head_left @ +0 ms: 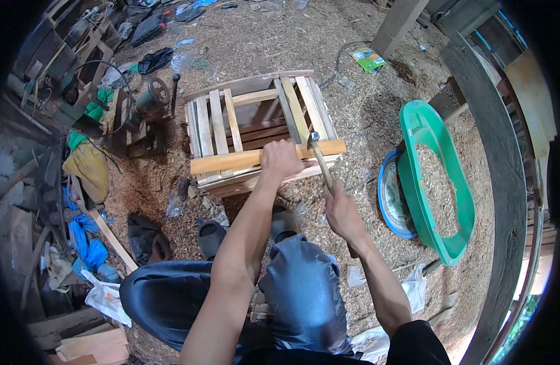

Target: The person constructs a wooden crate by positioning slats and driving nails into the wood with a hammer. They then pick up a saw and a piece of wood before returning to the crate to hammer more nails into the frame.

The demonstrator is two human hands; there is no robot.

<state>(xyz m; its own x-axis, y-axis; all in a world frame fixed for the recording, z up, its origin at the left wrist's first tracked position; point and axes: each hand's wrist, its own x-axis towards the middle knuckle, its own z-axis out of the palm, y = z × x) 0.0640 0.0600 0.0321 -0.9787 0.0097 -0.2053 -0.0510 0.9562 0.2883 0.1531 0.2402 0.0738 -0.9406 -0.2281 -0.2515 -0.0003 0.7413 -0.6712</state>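
Observation:
A slatted wooden crate (217, 125) stands on the ground in front of my knees, with a gap between its top slats. Across its near edge lies a yellowish wooden strip (228, 163). My left hand (281, 159) is closed around the middle of this strip, pressing it against the crate. In my right hand (344, 213) is a hammer (322, 160), gripped by its wooden handle. The hammer's metal head is right at the strip's right part, over the end of a slat.
To the right, a green plastic baby bathtub (408, 164) leans on its side by a blue-rimmed basin (386, 194). A machine with a handwheel (160, 91) stands at left. A wooden post (399, 27) rises behind. Wood shavings (262, 42) cover the floor.

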